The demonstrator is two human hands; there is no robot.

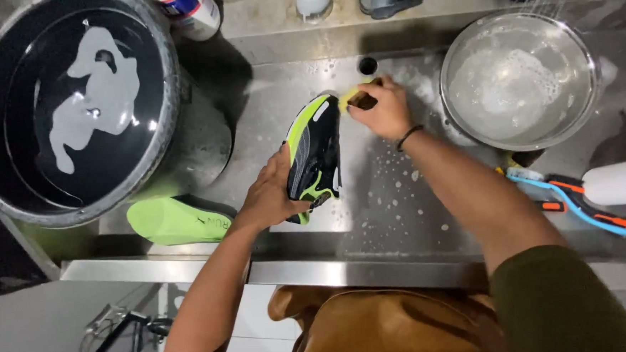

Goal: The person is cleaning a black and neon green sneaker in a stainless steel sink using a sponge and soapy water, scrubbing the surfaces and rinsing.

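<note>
A black and neon-green sneaker (313, 149) is held upright over the steel sink (393, 214), toe pointing away from me. My left hand (269, 192) grips it at the heel end. My right hand (383, 109) is closed on a small brush with a yellow sponge-like head (354, 97), pressed against the shoe's toe. A dark band sits on my right wrist. Soap suds speckle the sink floor around the shoe.
A large dark pot of water (73, 103) with foam stands at left. A green insole (176, 220) lies below it. A metal bowl of soapy water (518, 79) sits at right; brushes with blue and orange handles (578, 201) and a white bottle (624, 181) lie near it.
</note>
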